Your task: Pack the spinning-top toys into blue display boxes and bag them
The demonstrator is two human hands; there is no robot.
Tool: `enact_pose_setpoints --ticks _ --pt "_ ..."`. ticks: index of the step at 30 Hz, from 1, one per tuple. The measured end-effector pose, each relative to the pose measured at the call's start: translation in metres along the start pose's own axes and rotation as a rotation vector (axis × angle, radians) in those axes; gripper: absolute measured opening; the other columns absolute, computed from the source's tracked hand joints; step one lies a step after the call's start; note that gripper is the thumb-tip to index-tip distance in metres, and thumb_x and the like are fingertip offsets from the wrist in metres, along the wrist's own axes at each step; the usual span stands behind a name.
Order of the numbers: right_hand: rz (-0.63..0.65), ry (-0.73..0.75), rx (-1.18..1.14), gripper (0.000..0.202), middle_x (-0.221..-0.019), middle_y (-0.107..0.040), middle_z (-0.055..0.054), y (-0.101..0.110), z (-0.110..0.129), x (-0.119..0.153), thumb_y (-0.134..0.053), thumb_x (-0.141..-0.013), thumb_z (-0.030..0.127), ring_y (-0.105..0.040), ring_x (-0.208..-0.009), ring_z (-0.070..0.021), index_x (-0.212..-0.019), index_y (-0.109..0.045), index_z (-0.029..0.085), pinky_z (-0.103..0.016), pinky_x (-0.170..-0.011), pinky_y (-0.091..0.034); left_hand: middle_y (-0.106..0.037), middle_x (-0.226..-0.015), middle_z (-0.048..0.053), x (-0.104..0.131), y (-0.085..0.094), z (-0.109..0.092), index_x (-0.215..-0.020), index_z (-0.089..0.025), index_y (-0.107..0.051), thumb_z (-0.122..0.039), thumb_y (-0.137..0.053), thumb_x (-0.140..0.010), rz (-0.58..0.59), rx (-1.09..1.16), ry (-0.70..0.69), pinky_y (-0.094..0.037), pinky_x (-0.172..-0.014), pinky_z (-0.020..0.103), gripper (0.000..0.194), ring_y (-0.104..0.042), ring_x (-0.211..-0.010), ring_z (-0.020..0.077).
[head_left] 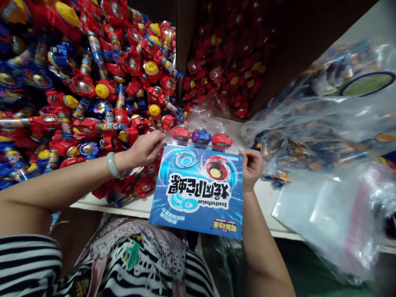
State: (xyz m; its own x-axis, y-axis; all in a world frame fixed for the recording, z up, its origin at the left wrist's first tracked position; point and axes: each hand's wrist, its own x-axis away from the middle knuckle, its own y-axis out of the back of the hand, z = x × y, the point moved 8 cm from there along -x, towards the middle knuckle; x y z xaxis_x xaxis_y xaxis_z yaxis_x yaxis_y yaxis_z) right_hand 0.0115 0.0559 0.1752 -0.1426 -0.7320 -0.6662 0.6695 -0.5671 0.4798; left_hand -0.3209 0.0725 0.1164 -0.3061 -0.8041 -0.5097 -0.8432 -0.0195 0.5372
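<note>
Striped shirt (198, 274) nearest, black and white, under a flowered apron (165, 243). Just beyond, between both hands and partly out over the front edge of the white bench (266, 202), a blue card (196, 192): flat, four-sided, printed with pale swirls, a red ring around a yellow middle, and bold black lettering outlined in white, all upside down from this side. Close along its far edge, under clear film, a row of three toys (201, 136), red, blue and red, in a clear bag (206, 111).

Left arm reaching in from the left, elbow out wide, pale green bangle (114, 165) at the wrist; left hand (147, 148) palm down, fingers pinched together on the bag's edge beside the card's far left corner. Right arm rising almost straight from below; right hand (253, 165) curled, fingers closed on the card's far right corner, fingertips partly hidden.

To the left, a heap of red and blue toys (82, 84); farther off, more toys in a dark box (291, 45). To the right, bulging plastic bags (315, 142) and, nearer, flat plastic sleeves (309, 206).
</note>
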Motion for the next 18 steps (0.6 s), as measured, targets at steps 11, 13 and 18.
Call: enact_pose_setpoints --ticks 11,13,18 --pt "0.134 0.259 0.193 0.01 -0.071 -0.061 -0.003 0.045 0.032 0.074 -0.05 -0.088 0.033 -0.062 -0.067 -0.0222 -0.084 -0.057 0.027 -0.04 -0.065 -0.051 -0.068 -0.097 0.012 0.085 -0.018 -0.029 -0.097 -0.02 -0.059 -0.015 -0.045 -0.088 0.025 0.033 -0.249 -0.055 -0.079 0.034 0.017 -0.065 -0.09 0.0209" --pt "0.141 0.269 0.2 0.007 -0.073 -0.062 -0.003 0.052 0.034 0.087 -0.05 -0.087 0.028 -0.063 -0.068 -0.0225 -0.087 -0.057 0.028 -0.041 -0.065 -0.051 -0.069 -0.097 0.012 0.093 -0.022 -0.03 -0.096 -0.02 -0.058 -0.016 -0.046 -0.089 0.037 0.06 -0.238 -0.055 -0.08 0.034 0.015 -0.065 -0.089 0.0206" --pt "0.108 0.207 0.191 0.018 -0.093 -0.065 -0.007 0.056 0.017 0.092 -0.057 -0.085 0.034 -0.066 -0.087 -0.0257 -0.103 -0.057 0.028 -0.044 -0.074 -0.054 -0.062 -0.113 0.014 0.088 -0.032 -0.007 -0.108 -0.018 -0.052 -0.023 -0.055 -0.088 -0.122 0.249 0.176 -0.053 -0.092 0.038 0.021 -0.062 -0.103 0.0218"
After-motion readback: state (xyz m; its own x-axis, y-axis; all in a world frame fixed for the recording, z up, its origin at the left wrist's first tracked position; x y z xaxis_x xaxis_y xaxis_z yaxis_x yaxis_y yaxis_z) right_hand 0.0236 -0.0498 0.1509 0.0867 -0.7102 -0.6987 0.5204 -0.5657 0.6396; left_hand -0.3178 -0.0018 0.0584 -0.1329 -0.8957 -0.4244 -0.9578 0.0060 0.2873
